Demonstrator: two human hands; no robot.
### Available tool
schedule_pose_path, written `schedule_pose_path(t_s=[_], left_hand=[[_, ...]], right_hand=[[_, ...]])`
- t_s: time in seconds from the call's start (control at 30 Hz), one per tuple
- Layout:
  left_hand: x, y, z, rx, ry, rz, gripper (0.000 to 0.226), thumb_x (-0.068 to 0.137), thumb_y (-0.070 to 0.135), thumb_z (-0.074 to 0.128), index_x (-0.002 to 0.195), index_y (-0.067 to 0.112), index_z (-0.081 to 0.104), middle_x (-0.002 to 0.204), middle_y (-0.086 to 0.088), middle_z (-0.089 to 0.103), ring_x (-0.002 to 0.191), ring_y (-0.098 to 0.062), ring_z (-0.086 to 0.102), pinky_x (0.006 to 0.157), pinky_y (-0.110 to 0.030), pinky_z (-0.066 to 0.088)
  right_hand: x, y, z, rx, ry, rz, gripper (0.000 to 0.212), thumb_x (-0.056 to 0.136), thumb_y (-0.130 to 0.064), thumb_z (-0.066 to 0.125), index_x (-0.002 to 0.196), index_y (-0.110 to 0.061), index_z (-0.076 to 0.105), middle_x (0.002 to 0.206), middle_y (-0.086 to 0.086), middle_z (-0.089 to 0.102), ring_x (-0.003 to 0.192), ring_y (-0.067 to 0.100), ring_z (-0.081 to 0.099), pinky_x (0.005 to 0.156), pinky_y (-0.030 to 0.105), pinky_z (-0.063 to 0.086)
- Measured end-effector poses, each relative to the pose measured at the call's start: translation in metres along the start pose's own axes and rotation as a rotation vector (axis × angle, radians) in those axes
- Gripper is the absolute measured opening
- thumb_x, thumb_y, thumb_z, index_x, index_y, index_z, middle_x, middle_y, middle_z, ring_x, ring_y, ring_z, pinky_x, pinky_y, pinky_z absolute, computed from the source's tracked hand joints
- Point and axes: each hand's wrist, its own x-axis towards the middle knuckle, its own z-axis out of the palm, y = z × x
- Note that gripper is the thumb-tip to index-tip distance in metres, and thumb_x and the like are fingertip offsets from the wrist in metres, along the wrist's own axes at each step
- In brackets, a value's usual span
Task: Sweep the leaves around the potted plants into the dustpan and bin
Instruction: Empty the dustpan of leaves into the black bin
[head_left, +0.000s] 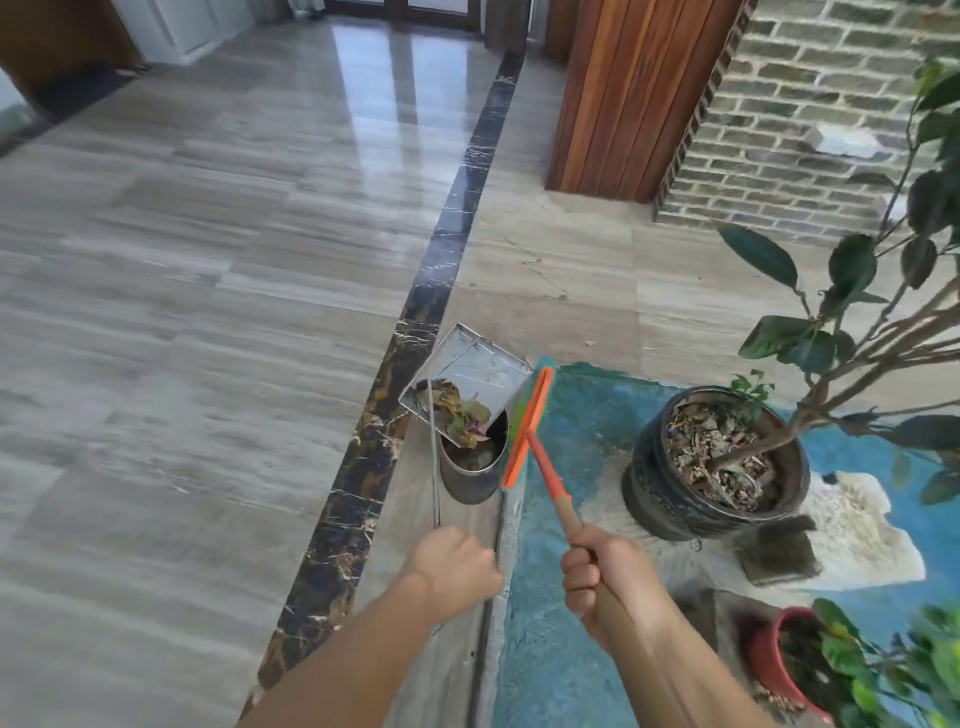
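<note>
Head view, 1 frame.

Left hand, lower centre: fist closed round the thin metal rod of the dustpan. The rod runs straight up-frame from the fist to the pan. The pan is at frame centre, well above the hand and tilted, with its low corner over the mouth of the bin.

Leaves are heaped at that low corner, overhanging the bin opening. The bin stands on the floor between the pan and the left hand, apart from the hand, just right of the dark strip.

Right hand, lower centre-right: fingers wrapped round the wooden handle of the broom. The handle slants up-left from this hand to the orange head. The head stands on edge just right of the pan and bin. We cannot tell if it touches the pan.

The 2 hands are side by side and apart.

Right of the broom is 1 black pot on the blue ground, with dry litter on its soil. 1 red pot sits at lower right, blurred.
</note>
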Motion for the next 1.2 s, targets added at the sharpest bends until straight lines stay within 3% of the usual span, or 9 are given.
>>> schedule_pose_path(t_s=[0.1, 0.23, 0.5, 0.6, 0.67, 0.73, 0.9, 1.07, 1.2], left_hand=[[0.005, 0.019, 0.020, 0.012, -0.044, 0.018, 0.025, 0.087, -0.004, 0.051, 0.098, 0.004, 0.072, 0.098, -0.014, 0.074, 0.094, -0.034, 0.069, 0.084, -0.039, 0.047], [0.007, 0.036, 0.048, 0.025, -0.111, 0.033, 0.024, 0.087, -0.006, 0.050, 0.096, 0.002, 0.071, 0.094, -0.014, 0.074, 0.089, -0.033, 0.069, 0.085, -0.043, 0.049], [0.003, 0.048, 0.083, 0.035, -0.172, 0.032, 0.020, 0.085, -0.013, 0.051, 0.089, -0.001, 0.067, 0.089, -0.015, 0.070, 0.084, -0.028, 0.065, 0.075, -0.041, 0.047], [-0.004, 0.052, 0.093, 0.049, -0.189, 0.034, 0.019, 0.082, -0.015, 0.050, 0.085, -0.001, 0.064, 0.088, -0.016, 0.068, 0.083, -0.028, 0.063, 0.069, -0.040, 0.039], [-0.006, 0.051, 0.098, 0.061, -0.196, 0.040, 0.019, 0.082, -0.014, 0.051, 0.085, 0.000, 0.063, 0.088, -0.016, 0.068, 0.084, -0.028, 0.062, 0.067, -0.039, 0.036], [-0.008, 0.049, 0.100, 0.081, -0.199, 0.040, 0.019, 0.081, -0.014, 0.052, 0.086, 0.001, 0.064, 0.087, -0.015, 0.068, 0.082, -0.027, 0.062, 0.066, -0.039, 0.037], [-0.008, 0.047, 0.103, 0.123, -0.210, 0.044, 0.018, 0.082, -0.013, 0.053, 0.083, 0.001, 0.065, 0.082, -0.013, 0.068, 0.078, -0.026, 0.063, 0.071, -0.040, 0.041], [-0.007, 0.049, 0.100, 0.160, -0.251, 0.078, 0.021, 0.083, -0.013, 0.050, 0.094, -0.004, 0.065, 0.092, -0.021, 0.068, 0.087, -0.033, 0.063, 0.065, -0.042, 0.036], [-0.010, 0.046, 0.091, 0.189, -0.307, 0.153, 0.019, 0.086, -0.007, 0.052, 0.097, -0.002, 0.066, 0.097, -0.020, 0.069, 0.090, -0.033, 0.064, 0.067, -0.041, 0.035]], right_hand=[[-0.008, 0.001, -0.010, 0.116, -0.015, 0.028, 0.021, 0.099, -0.011, 0.042, 0.112, -0.027, 0.048, 0.046, -0.007, 0.031, 0.028, 0.003, 0.027, 0.026, 0.013, 0.023], [-0.011, 0.003, -0.022, 0.166, -0.039, 0.048, 0.036, 0.101, -0.014, 0.040, 0.129, -0.026, 0.058, 0.045, -0.008, 0.031, 0.027, 0.002, 0.028, 0.025, 0.013, 0.023], [0.005, 0.007, -0.030, 0.146, -0.057, 0.065, 0.041, 0.101, -0.016, 0.040, 0.140, -0.026, 0.049, 0.047, -0.008, 0.034, 0.028, 0.003, 0.031, 0.025, 0.015, 0.028], [0.007, 0.011, -0.033, 0.141, -0.052, 0.064, 0.046, 0.101, -0.015, 0.042, 0.146, -0.020, 0.039, 0.047, -0.008, 0.033, 0.028, 0.003, 0.031, 0.025, 0.015, 0.028], [0.007, 0.011, -0.035, 0.158, -0.058, 0.067, 0.042, 0.101, -0.015, 0.042, 0.142, -0.021, 0.045, 0.047, -0.008, 0.033, 0.028, 0.003, 0.031, 0.025, 0.015, 0.027], [0.006, 0.009, -0.037, 0.177, -0.072, 0.074, 0.031, 0.100, -0.016, 0.042, 0.126, -0.029, 0.053, 0.048, -0.008, 0.033, 0.028, 0.002, 0.031, 0.025, 0.015, 0.027], [0.005, 0.007, -0.040, 0.180, -0.080, 0.095, 0.015, 0.099, -0.016, 0.042, 0.103, -0.027, 0.052, 0.047, -0.008, 0.034, 0.028, 0.001, 0.032, 0.024, 0.015, 0.027], [0.005, 0.012, -0.042, 0.178, -0.044, 0.072, 0.020, 0.097, -0.012, 0.044, 0.113, -0.025, 0.050, 0.050, -0.006, 0.035, 0.028, 0.003, 0.032, 0.025, 0.015, 0.027], [0.005, 0.012, -0.046, 0.208, -0.059, 0.088, 0.035, 0.098, -0.012, 0.042, 0.124, -0.027, 0.060, 0.050, -0.008, 0.033, 0.029, 0.002, 0.031, 0.026, 0.013, 0.027]])
